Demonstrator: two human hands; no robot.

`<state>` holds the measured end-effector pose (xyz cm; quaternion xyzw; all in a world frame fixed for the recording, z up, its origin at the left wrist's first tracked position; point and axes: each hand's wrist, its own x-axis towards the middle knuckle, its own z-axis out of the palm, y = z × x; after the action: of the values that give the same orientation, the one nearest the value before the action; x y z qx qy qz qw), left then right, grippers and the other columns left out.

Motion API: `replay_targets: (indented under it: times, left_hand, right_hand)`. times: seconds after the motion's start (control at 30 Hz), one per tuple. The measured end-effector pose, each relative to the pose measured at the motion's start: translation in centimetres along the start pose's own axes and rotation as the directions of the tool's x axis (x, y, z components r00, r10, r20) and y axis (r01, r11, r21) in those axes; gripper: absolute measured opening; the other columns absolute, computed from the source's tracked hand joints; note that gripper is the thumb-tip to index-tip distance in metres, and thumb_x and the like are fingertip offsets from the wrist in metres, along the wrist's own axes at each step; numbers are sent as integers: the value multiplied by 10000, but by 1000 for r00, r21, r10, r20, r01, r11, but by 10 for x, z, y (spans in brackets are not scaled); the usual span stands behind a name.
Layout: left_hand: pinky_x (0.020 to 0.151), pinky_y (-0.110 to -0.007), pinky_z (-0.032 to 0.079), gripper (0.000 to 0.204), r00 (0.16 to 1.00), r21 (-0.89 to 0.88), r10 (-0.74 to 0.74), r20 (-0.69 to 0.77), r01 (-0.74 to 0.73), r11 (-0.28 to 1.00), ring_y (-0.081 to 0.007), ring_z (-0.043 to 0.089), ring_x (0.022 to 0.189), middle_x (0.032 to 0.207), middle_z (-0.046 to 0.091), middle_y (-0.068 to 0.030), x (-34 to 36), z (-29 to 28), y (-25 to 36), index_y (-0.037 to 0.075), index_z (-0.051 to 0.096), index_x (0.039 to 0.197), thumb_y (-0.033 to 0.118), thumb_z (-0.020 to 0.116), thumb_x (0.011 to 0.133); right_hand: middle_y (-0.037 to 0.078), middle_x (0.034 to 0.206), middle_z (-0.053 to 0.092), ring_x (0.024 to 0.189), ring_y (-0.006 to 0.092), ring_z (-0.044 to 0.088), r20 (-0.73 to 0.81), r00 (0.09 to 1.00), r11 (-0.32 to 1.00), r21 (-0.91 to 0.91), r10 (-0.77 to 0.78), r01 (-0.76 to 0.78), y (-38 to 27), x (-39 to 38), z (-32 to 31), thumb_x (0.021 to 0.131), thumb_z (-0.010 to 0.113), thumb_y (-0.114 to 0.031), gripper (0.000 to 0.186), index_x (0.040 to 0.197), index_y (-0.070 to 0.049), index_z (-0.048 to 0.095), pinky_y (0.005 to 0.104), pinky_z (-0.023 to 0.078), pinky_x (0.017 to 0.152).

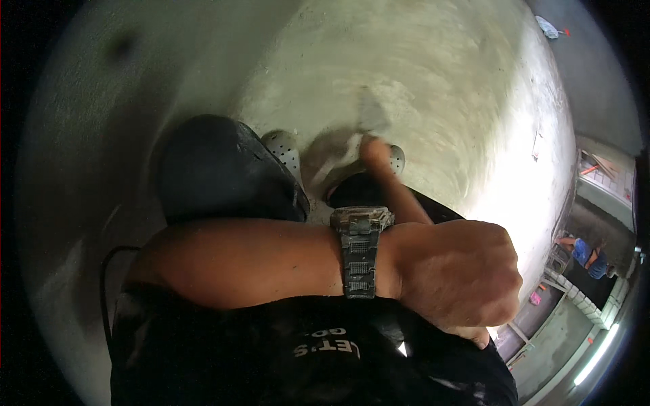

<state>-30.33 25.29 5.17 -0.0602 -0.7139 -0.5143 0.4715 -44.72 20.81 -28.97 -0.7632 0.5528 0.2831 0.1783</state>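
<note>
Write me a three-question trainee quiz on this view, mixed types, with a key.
1. Multiple choice: which wrist wears the chunky, dark, link-strapped wristwatch?
A) Right
B) Left
C) Neither

2. True or false: the bare left hand lies spread flat on the smooth, grey-green floor.

3. Open: what does the bare right hand hold, out by the pale, perforated clogs?

Key:
1. B
2. False; its fingers are curled, and it is up close to the body.
3. A flat-bladed grey tool, blurred here.
</note>
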Motion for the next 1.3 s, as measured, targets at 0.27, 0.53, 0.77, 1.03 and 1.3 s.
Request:
replay_targets:
  times: [0.27, 0.53, 0.77, 1.03, 1.3]
  left_hand:
    - [621, -382, 460, 301, 934, 377, 283, -219, -186, 907, -225, 568, 619, 618, 519, -64, 4, -9, 2, 87, 507, 716, 324, 654, 829]
    - [605, -377, 457, 296, 990, 371, 79, -113, -32, 928, -228, 557, 587, 598, 508, -45, -8, -30, 5, 83, 498, 719, 295, 683, 810]
    - [625, -363, 456, 296, 987, 355, 97, -127, -46, 934, -227, 560, 642, 615, 495, -38, -3, -28, 7, 87, 507, 734, 308, 691, 805]
    - [644, -370, 453, 320, 997, 494, -8, -81, 47, 868, -233, 577, 692, 654, 530, -48, -8, -44, 18, 76, 504, 722, 332, 676, 808]
    - [638, -392, 458, 320, 963, 420, 168, -209, -67, 905, -259, 580, 650, 645, 544, -78, -9, -20, -4, 70, 522, 714, 338, 665, 816]
  right_hand:
    - [268, 1003, 645, 945, 402, 646, -39, 999, 976, 218, 18, -9, 3, 24, 4, 991, 346, -321, 433, 1120, 23, 575, 510, 506, 837]
    - [221, 1020, 682, 911, 317, 698, 135, 967, 952, -194, -214, 238, -55, 9, -21, 866, 549, -144, 255, 1043, 9, 652, 449, 565, 767]
    - [280, 823, 664, 770, 389, 690, 46, 999, 943, 332, 9, -24, 0, 14, -57, 946, 422, -209, 342, 995, 53, 636, 472, 562, 688]
    - [215, 890, 675, 832, 355, 681, -127, 944, 952, -18, -305, 305, -73, 8, 5, 888, 502, -157, 213, 923, -17, 659, 472, 550, 720]
    - [258, 961, 672, 969, 358, 662, 272, 953, 944, 259, 131, -204, -11, -12, -53, 929, 460, -178, 294, 1047, 10, 653, 490, 524, 819]
